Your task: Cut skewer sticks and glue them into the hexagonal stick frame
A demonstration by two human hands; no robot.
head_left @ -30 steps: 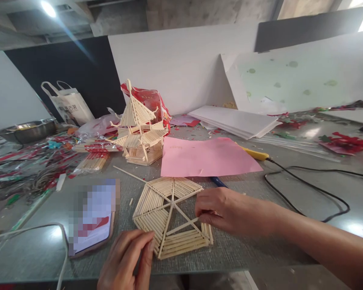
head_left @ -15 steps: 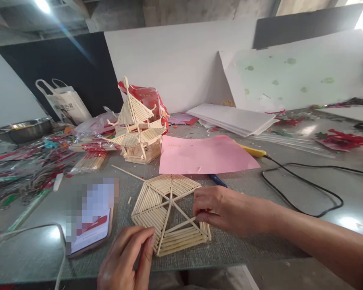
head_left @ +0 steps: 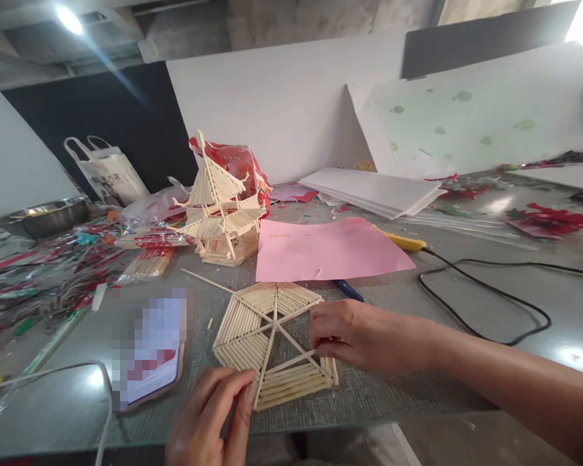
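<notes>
A flat hexagonal panel of glued wooden sticks (head_left: 267, 323) lies on the grey table near its front edge. My right hand (head_left: 359, 336) rests at the panel's right side, fingers pinched on a thin stick that crosses the panel. My left hand (head_left: 214, 417) is at the panel's lower left corner, fingertips pressed together against the end of a rib stick. A small pagoda built of sticks (head_left: 221, 207) stands behind the panel.
A phone (head_left: 150, 353) with a cable lies left of the panel. Behind are a pink paper sheet (head_left: 328, 249), a yellow-handled tool (head_left: 405, 243) with a black cord (head_left: 490, 307), a blue pen (head_left: 347, 290), stick bundles (head_left: 148, 262), white sheets (head_left: 374, 191) and red paper scraps.
My left hand has moved slightly right, closer to the panel's lower rib. The right hand keeps its pinch in the same place. The view shifted a little.
</notes>
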